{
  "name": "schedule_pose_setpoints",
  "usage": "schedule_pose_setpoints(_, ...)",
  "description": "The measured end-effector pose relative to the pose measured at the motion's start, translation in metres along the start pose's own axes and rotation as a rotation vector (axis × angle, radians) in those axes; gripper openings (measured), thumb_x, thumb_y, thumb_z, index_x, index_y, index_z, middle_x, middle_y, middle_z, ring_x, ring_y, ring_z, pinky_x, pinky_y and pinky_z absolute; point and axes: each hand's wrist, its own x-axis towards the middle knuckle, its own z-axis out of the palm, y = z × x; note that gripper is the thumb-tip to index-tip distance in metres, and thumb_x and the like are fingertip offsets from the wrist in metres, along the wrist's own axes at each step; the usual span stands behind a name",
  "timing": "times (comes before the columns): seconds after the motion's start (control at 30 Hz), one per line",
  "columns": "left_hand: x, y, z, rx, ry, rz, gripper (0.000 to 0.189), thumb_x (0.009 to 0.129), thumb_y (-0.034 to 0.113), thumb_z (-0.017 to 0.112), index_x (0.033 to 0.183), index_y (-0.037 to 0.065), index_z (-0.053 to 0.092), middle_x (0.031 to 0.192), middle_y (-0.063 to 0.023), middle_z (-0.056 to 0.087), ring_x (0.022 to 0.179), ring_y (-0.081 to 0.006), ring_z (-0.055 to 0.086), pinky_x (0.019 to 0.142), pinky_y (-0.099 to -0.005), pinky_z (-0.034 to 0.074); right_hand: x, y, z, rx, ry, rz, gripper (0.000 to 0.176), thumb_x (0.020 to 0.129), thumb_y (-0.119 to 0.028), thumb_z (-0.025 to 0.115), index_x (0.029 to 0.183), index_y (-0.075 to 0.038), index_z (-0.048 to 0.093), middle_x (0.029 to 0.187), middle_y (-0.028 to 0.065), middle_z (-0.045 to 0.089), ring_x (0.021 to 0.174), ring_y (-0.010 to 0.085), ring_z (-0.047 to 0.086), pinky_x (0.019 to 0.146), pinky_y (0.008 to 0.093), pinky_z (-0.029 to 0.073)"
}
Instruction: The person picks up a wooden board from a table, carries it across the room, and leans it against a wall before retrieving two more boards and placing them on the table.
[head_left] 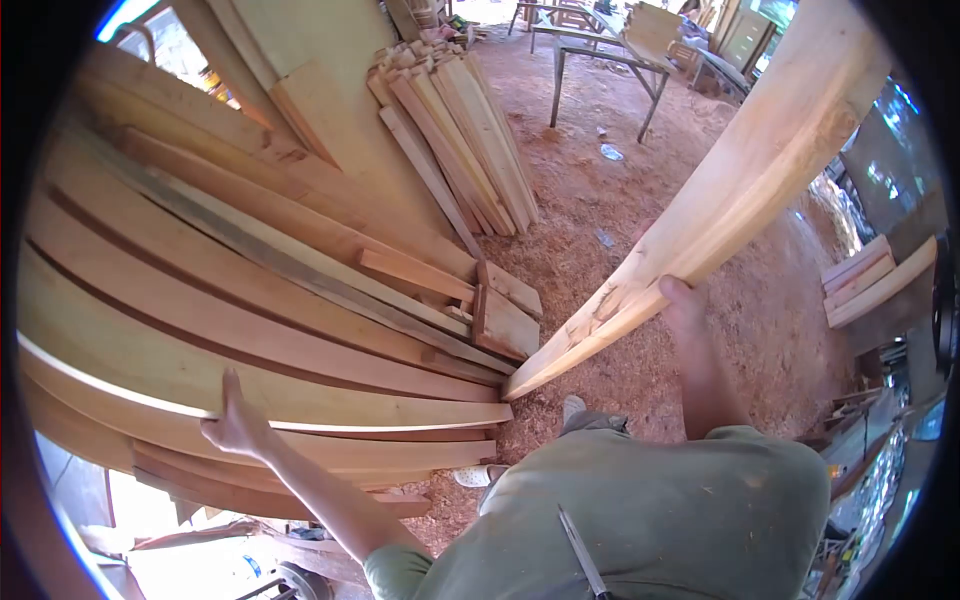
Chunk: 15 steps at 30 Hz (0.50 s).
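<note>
With its thumb over the face and fingers at the edge, my left hand (238, 425) grips a long pale board (370, 408) in the row of boards at left. On the right, a wide wooden plank (690, 220) stands tilted, its lower end near the board ends and its upper part leaving the top of the view. My right hand (684, 305) is closed on the near edge of that plank, thumb showing; the other fingers are hidden behind it. Other long boards (250, 290) lean beside the pale board.
A stack of narrow wood strips (455, 140) leans against a large panel (330, 90). Short wood blocks (506, 325) sit by the board ends. Farther off stands a metal-legged table (610, 60). Sawdust covers the floor (590, 190). More cut planks (860, 275) lie at right.
</note>
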Motion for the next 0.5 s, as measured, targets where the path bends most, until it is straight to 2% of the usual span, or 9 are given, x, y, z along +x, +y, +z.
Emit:
schedule_pose_setpoints(0.07, -0.015, 0.001, -0.018, -0.227, -0.149, 0.021, 0.049, 0.073, 0.025, 0.081, 0.096, -0.006, 0.052, 0.093, -0.0175, 0.062, 0.08, -0.0235, 0.063, 0.07, -0.0312, 0.056, -0.002, 0.012, -0.044, 0.072, 0.061, -0.02, 0.075, 0.075, -0.017, 0.074, 0.136, 0.001, 0.034, 0.118, 0.0104, 0.054, 0.112, 0.0228, 0.054, 0.096, 0.0373, 0.046)
schedule_pose_setpoints(0.1, -0.014, -0.01, -0.027, -0.224, -0.158, 0.038, 0.049, 0.073, 0.025, 0.081, 0.096, -0.006, 0.052, 0.093, -0.0175, 0.062, 0.08, -0.0235, 0.063, 0.07, -0.0312, 0.056, -0.007, 0.016, -0.063, 0.134, 0.116, -0.027, 0.077, 0.076, -0.022, 0.076, 0.136, 0.0, 0.034, 0.119, 0.011, 0.053, 0.115, 0.0239, 0.053, 0.097, 0.0389, 0.046)
schedule_pose_setpoints(0.17, -0.011, -0.045, -0.031, -0.695, -0.539, 0.068, 0.054, 0.077, 0.034, 0.077, 0.106, -0.005, 0.054, 0.099, -0.0149, 0.063, 0.086, -0.0239, 0.063, 0.076, -0.0346, 0.055, -0.008, 0.017, -0.085, 0.199, 0.139, -0.035, 0.079, 0.076, -0.025, 0.078, 0.136, 0.0, 0.034, 0.12, 0.0113, 0.053, 0.114, 0.0251, 0.053, 0.097, 0.0411, 0.046)
schedule_pose_setpoints(0.2, -0.025, -0.044, -0.026, -0.683, -0.55, 0.069, 0.054, 0.077, 0.034, 0.077, 0.106, -0.005, 0.054, 0.099, -0.0149, 0.063, 0.086, -0.0239, 0.063, 0.076, -0.0346, 0.055, -0.007, 0.017, -0.098, 0.259, 0.145, -0.044, 0.081, 0.075, -0.028, 0.08, 0.136, 0.0, 0.034, 0.12, 0.0116, 0.053, 0.114, 0.0263, 0.053, 0.097, 0.0432, 0.046)
schedule_pose_setpoints(0.3, -0.074, -0.048, -0.025, -0.903, -1.051, -0.161, 0.084, 0.076, 0.052, 0.073, 0.131, -0.005, 0.046, 0.129, -0.0123, 0.053, 0.12, -0.0264, 0.05, 0.097, -0.0439, 0.045, -0.015, 0.022, -0.145, 0.209, 0.312, -0.116, 0.079, 0.078, -0.034, 0.075, 0.136, 0.0, 0.033, 0.122, 0.0132, 0.051, 0.115, 0.0288, 0.052, 0.098, 0.0443, 0.046)
schedule_pose_setpoints(0.33, -0.07, -0.067, -0.022, -0.873, -1.043, -0.176, 0.084, 0.076, 0.052, 0.073, 0.131, -0.005, 0.046, 0.129, -0.0123, 0.053, 0.12, -0.0264, 0.05, 0.097, -0.0439, 0.045, -0.016, 0.02, -0.165, 0.209, 0.314, -0.083, 0.079, 0.078, -0.034, 0.075, 0.136, 0.0, 0.033, 0.122, 0.0132, 0.051, 0.115, 0.0288, 0.052, 0.098, 0.0443, 0.046)
schedule_pose_setpoints(0.4, -0.04, -0.112, -0.034, -0.793, -1.101, -0.33, 0.092, 0.074, 0.051, 0.075, 0.138, -0.005, 0.039, 0.142, -0.0147, 0.043, 0.131, -0.0265, 0.04, 0.103, -0.0417, 0.04, -0.014, 0.013, -0.203, -0.037, 0.436, -0.133, 0.075, 0.085, -0.047, 0.057, 0.138, -0.001, 0.031, 0.133, 0.0151, 0.043, 0.125, 0.0309, 0.044, 0.105, 0.0473, 0.039)
schedule_pose_setpoints(0.43, -0.059, -0.099, -0.041, -0.756, -1.08, -0.345, 0.092, 0.074, 0.051, 0.075, 0.138, -0.005, 0.039, 0.142, -0.0147, 0.043, 0.131, -0.0265, 0.04, 0.103, -0.0417, 0.04, -0.008, 0.003, -0.218, -0.001, 0.547, -0.13, 0.072, 0.086, -0.046, 0.053, 0.137, -0.001, 0.033, 0.132, 0.016, 0.044, 0.124, 0.0311, 0.045, 0.104, 0.0479, 0.039)
schedule_pose_setpoints(0.5, -0.107, -0.054, -0.028, -0.84, -1.197, -0.165, 0.094, 0.072, 0.045, 0.078, 0.139, -0.006, 0.036, 0.142, -0.0162, 0.042, 0.13, -0.0269, 0.042, 0.103, -0.04, 0.04, 0.013, -0.033, -0.23, -0.022, 0.771, -0.165, 0.067, 0.086, -0.047, 0.051, 0.133, 0.0, 0.039, 0.127, 0.0168, 0.047, 0.121, 0.0311, 0.047, 0.102, 0.0477, 0.04)
